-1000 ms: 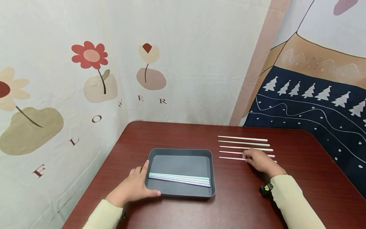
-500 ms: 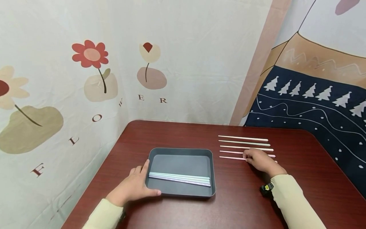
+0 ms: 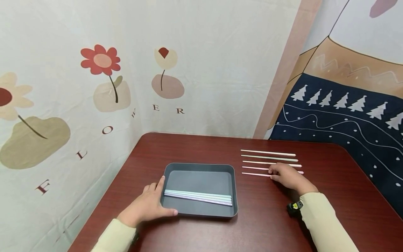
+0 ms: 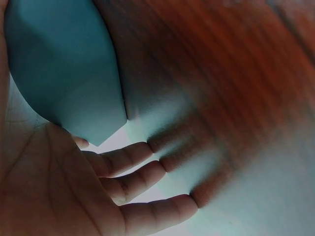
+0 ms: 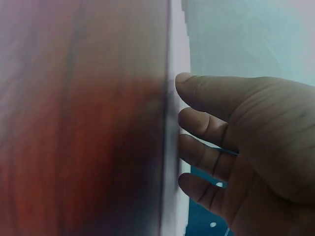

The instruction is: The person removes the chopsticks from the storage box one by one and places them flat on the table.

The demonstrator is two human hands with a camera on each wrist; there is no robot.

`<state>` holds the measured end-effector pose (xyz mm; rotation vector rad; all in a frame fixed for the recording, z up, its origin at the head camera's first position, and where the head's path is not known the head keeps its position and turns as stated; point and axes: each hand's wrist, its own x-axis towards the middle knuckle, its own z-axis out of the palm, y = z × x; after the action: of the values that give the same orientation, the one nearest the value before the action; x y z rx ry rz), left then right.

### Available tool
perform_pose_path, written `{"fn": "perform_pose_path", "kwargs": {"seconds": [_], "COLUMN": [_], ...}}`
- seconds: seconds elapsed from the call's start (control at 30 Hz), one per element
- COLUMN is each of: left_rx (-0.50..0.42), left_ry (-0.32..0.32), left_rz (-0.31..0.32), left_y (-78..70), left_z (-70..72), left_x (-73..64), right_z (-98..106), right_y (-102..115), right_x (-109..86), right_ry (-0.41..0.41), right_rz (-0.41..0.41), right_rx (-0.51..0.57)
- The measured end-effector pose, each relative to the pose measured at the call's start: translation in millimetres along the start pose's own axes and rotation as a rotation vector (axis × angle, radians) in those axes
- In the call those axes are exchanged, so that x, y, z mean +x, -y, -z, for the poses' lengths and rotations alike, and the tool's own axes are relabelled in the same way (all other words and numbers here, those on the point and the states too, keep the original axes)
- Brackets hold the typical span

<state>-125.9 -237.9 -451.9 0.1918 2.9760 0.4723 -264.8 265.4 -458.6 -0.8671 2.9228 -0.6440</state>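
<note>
My left hand (image 3: 146,206) rests against the left front corner of a dark grey tray (image 3: 198,178). Its thumb lies along the near side and the index finger along the left wall. In the left wrist view the other fingers (image 4: 135,184) are nearly straight, beside the tray's corner (image 4: 74,73). Several pale, shiny chopsticks (image 3: 198,197) lie together inside the tray. To its right, my right hand (image 3: 289,177) pinches the nearest pink chopstick (image 3: 255,174) on the table with curled fingers; the hand hides the chopstick's right part. The right wrist view shows no chopstick clearly.
Behind the right hand lie more chopsticks in spaced, near-parallel rows: white (image 3: 267,152), green (image 3: 269,158), cream (image 3: 258,162) and pink (image 3: 255,168). A reddish-brown table (image 3: 204,234) carries everything. Printed curtains (image 3: 214,77) hang behind and beside it.
Both hands stay nearly in place; the right hand has shifted very slightly to the right. The nearest chopstick's right tip, seen before, is now hidden. Tray and its chopsticks have not moved.
</note>
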Motion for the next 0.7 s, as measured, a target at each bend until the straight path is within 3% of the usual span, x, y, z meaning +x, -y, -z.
{"fn": "perform_pose_path", "kwargs": {"seconds": [0.17, 0.33, 0.5, 0.7], "left_rx": [-0.007, -0.008, -0.015, 0.0], "left_ry": [0.008, 0.02, 0.009, -0.009], "left_rz": [0.003, 0.026, 0.016, -0.002], "left_y": [-0.5, 1.4, 2.2, 0.6], "left_z": [-0.3, 0.7, -0.1, -1.3], "left_x": [0.9, 0.5, -0.8, -0.7], "right_z": [2.8, -3.5, -11.2, -21.3], "right_y": [19.9, 64.4, 108.5, 143.1], "right_x": [9.3, 35.2, 58.2, 78.1], "right_ry": [-0.038, -0.046, -0.012, 0.034], "right_rz": [0.042, 0.135, 0.198, 0.278], "right_rx": [0.007, 0.055, 0.128, 0.162]}}
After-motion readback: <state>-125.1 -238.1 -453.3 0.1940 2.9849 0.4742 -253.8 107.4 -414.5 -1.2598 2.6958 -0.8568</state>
